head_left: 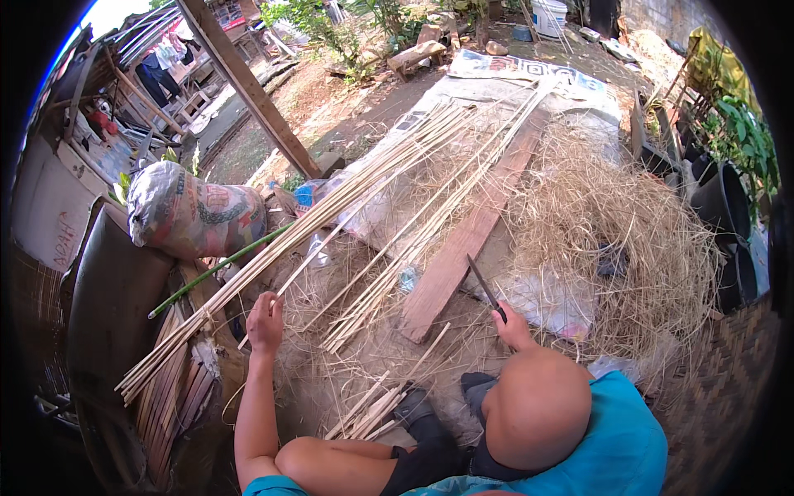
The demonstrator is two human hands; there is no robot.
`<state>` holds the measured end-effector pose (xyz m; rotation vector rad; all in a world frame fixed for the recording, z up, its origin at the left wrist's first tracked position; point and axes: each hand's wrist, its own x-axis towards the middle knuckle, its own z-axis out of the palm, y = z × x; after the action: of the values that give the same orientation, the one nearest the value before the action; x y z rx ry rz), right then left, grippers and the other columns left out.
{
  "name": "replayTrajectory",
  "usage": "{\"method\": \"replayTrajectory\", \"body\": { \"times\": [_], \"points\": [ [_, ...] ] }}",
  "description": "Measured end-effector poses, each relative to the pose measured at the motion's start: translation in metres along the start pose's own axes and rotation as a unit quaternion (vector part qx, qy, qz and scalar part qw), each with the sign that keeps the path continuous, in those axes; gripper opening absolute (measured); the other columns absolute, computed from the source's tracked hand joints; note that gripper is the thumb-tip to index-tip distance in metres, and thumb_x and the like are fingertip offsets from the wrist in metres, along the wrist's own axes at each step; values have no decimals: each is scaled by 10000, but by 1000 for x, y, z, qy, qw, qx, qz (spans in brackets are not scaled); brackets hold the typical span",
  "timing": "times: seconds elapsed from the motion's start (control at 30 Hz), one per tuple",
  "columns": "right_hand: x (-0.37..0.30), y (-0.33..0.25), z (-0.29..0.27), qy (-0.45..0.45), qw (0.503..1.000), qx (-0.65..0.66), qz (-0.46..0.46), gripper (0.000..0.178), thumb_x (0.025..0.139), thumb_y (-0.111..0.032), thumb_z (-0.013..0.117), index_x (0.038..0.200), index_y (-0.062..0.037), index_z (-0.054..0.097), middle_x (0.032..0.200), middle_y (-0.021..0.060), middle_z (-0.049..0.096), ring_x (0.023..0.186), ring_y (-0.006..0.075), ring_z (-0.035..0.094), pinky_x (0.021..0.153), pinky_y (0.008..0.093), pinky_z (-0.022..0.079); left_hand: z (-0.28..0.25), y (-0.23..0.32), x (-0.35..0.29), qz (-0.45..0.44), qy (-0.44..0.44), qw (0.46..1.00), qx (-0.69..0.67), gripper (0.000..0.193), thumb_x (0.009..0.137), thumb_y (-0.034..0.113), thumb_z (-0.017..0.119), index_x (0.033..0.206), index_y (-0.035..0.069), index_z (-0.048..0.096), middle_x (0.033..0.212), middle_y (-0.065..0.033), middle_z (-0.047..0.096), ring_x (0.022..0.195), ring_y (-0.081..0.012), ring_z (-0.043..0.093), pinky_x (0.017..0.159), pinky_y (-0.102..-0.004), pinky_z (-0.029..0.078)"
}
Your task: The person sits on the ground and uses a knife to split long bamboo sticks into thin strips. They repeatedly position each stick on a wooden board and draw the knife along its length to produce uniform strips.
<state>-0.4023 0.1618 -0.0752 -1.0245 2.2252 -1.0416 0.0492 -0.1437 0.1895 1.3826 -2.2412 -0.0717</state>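
Note:
My left hand is closed around a thin pale bamboo strip, which slants away up and to the right from my fingers. My right hand grips a knife by its dark handle. The narrow blade points up and left, over the edge of a long brown wooden plank on the ground. Left of the plank, long bamboo strips lie in a loose row. Beyond my left hand a thicker bundle of strips runs diagonally, beside a green bamboo stick.
A large heap of curly shavings covers the ground at right. Short bamboo pieces lie by my feet. A stuffed sack stands at left, near a wooden post. Black pots line the right edge.

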Motion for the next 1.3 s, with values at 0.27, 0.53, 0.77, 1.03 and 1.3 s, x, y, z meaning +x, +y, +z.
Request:
{"method": "replayTrajectory", "body": {
  "times": [0.27,0.53,0.77,1.03,1.3],
  "points": [
    [-1,11,30,22,998,-39,-35,523,988,-452,590,1412,-153,527,1048,264,699,981,471,677,849,531,525,46,-26,-48,-85,-149,956,-239,327,1047,329,588,914,38,655,632,-52,591,557,-142,573,535,-323,437],
    [0,49,27,7,994,-103,-40,688,933,-418,676,1483,-91,423,1162,257,674,1046,479,660,894,522,514,91,73,-95,-200,-587,738,-266,473,1081,454,441,964,26,605,855,-80,628,742,-154,684,646,-326,610],
    [-11,41,32,-49,989,-138,-23,694,908,-387,709,1463,-73,435,1129,249,678,1022,454,672,890,501,520,145,30,-111,46,-610,783,-114,562,1052,512,424,967,31,702,887,-142,701,766,-295,641,749,-451,527],
    [-14,42,27,-59,987,-149,-27,667,900,-376,712,1436,-72,457,1132,243,678,1018,444,672,888,494,523,124,27,-95,143,-529,836,-12,536,1038,471,435,1010,38,750,999,-222,725,875,-371,650,866,-484,494],
    [-34,56,21,-71,985,-156,-12,640,891,-365,716,1408,-71,479,1136,236,678,1014,433,672,885,487,525,112,44,-117,103,-576,806,-87,538,1051,493,431,935,36,690,834,-141,716,808,-310,671,797,-461,505]
  ]
}}
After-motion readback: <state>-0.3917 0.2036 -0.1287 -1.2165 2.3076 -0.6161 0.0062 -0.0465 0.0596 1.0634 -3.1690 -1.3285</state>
